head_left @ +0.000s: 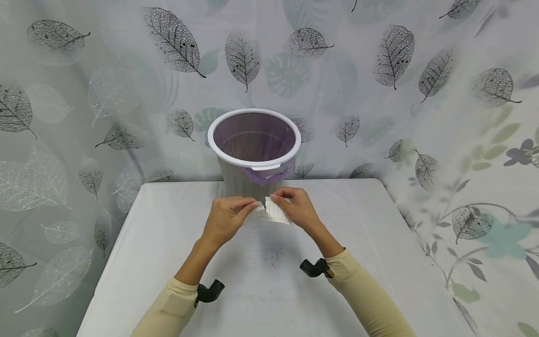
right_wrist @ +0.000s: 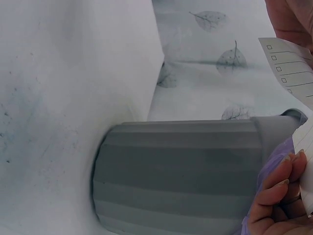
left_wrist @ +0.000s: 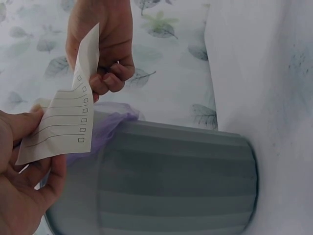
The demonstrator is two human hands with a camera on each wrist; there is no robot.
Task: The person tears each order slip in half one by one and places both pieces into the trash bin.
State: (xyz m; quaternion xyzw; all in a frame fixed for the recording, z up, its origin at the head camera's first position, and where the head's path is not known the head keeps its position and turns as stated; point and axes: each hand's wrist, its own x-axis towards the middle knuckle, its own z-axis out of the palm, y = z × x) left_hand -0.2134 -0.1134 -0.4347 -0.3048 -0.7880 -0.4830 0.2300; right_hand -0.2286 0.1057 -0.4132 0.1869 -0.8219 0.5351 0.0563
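Observation:
A small lined paper sheet (head_left: pixel 275 213) with a row of little checkboxes is stretched between both hands. It has a tear running down from its upper edge; in the left wrist view the paper (left_wrist: pixel 63 117) still looks joined along the checkbox side. My left hand (head_left: pixel 225 217) pinches one side between thumb and fingers. My right hand (head_left: pixel 300 208) pinches the other side, close by. Both hands are above the table, in front of a grey trash bin (head_left: pixel 236 180) with a white rim. In the right wrist view, part of the paper (right_wrist: pixel 286 61) is cut off by the frame edge.
The bin stands at the table's back edge, lined with a purple bag (head_left: pixel 269 176) that hangs over its front. A white cover lies over the table (head_left: pixel 236 285). Leaf-patterned curtains (head_left: pixel 328 79) surround the back and sides. Black mounts (head_left: pixel 210 291) sit on both wrists.

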